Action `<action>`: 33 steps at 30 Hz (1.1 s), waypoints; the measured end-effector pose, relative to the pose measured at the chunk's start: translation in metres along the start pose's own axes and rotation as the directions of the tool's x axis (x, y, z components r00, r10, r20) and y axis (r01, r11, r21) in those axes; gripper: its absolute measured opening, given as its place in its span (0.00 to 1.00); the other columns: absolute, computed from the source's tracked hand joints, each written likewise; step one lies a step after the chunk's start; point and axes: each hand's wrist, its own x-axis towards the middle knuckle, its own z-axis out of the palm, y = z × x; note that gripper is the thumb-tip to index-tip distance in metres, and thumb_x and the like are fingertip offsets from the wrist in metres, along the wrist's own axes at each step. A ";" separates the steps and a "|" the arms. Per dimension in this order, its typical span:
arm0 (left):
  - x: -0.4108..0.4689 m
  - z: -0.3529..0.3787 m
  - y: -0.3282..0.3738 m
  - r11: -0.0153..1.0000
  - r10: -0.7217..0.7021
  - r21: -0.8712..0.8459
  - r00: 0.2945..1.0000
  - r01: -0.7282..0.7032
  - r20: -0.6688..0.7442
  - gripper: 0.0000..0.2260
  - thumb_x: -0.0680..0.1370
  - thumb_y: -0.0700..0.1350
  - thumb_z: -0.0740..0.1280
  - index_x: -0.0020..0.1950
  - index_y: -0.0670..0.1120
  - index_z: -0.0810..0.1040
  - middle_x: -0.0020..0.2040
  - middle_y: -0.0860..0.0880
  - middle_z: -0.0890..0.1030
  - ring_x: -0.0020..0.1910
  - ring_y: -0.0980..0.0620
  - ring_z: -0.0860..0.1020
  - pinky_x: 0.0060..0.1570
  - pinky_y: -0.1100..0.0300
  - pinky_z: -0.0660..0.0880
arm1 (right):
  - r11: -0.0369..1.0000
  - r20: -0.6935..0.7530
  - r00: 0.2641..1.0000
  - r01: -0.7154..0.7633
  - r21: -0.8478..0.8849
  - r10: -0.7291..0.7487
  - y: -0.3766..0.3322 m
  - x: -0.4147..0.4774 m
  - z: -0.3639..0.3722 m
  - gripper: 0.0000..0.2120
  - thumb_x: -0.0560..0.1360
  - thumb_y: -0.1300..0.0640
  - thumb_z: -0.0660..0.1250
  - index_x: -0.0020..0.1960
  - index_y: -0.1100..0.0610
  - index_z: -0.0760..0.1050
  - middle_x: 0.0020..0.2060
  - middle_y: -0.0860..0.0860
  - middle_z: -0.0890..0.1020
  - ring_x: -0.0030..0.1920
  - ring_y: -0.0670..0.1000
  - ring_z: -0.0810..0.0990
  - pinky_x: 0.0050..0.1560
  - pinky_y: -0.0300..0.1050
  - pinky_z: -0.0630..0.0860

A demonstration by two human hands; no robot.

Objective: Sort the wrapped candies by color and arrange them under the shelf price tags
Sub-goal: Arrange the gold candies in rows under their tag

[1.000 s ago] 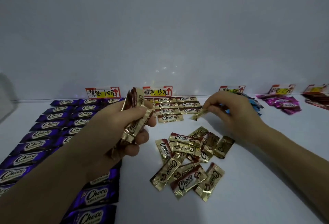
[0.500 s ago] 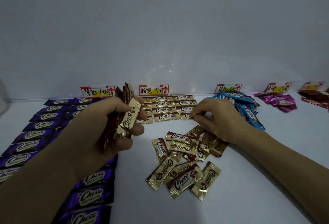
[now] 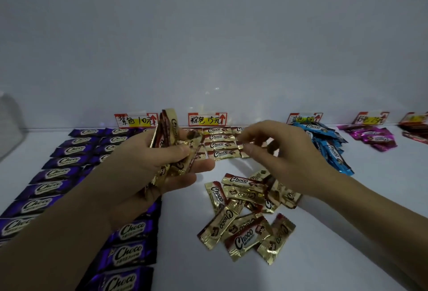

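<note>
My left hand [image 3: 162,163] grips a bunch of gold-brown Choco candies [image 3: 170,133], held upright above the shelf. My right hand [image 3: 284,156] hovers just right of it, fingers loosely bent and empty, above the neat rows of gold-brown candies [image 3: 218,144] laid under the brown price tag [image 3: 207,119]. A loose heap of gold-brown candies [image 3: 245,216] lies on the white shelf [image 3: 335,232] below my right hand.
Purple candies [image 3: 58,172] lie in rows at left under the purple tag [image 3: 135,120]. A blue pile [image 3: 328,144] sits under the blue tag [image 3: 304,118]. Pink candies [image 3: 372,138] and their tag [image 3: 370,118] are far right, with red ones [image 3: 414,128] at the edge.
My right hand set its gold candy into the row, let go and lifted toward my left hand. My left hand with the bunch shifted slightly right.
</note>
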 end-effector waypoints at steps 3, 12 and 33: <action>-0.006 0.004 0.005 0.996 -0.015 -0.093 0.998 0.009 -0.064 0.12 0.72 0.42 0.76 0.53 0.45 0.79 0.50 0.39 0.86 0.50 0.39 0.85 0.37 0.54 0.80 | 0.899 0.179 0.984 -0.077 0.431 -0.001 -0.045 0.013 0.002 0.15 0.76 0.53 0.72 0.62 0.50 0.78 0.49 0.49 0.84 0.46 0.55 0.83 0.45 0.43 0.81; -0.004 -0.004 0.021 0.978 -0.099 -0.208 0.934 0.028 -0.344 0.04 0.80 0.42 0.67 0.51 0.41 0.78 0.37 0.46 0.79 0.32 0.51 0.82 0.26 0.59 0.77 | 0.857 0.140 0.990 -0.076 0.509 0.005 -0.053 0.035 0.023 0.11 0.74 0.66 0.73 0.55 0.56 0.84 0.44 0.55 0.86 0.44 0.59 0.85 0.49 0.57 0.84; -0.009 -0.026 0.028 0.895 -0.182 -0.440 0.957 0.067 -0.224 0.15 0.80 0.48 0.56 0.54 0.41 0.77 0.36 0.48 0.70 0.26 0.55 0.63 0.17 0.68 0.58 | 0.953 0.187 0.958 0.248 -0.174 -0.216 -0.046 0.026 0.076 0.06 0.77 0.54 0.72 0.51 0.50 0.87 0.43 0.46 0.85 0.43 0.47 0.80 0.46 0.50 0.80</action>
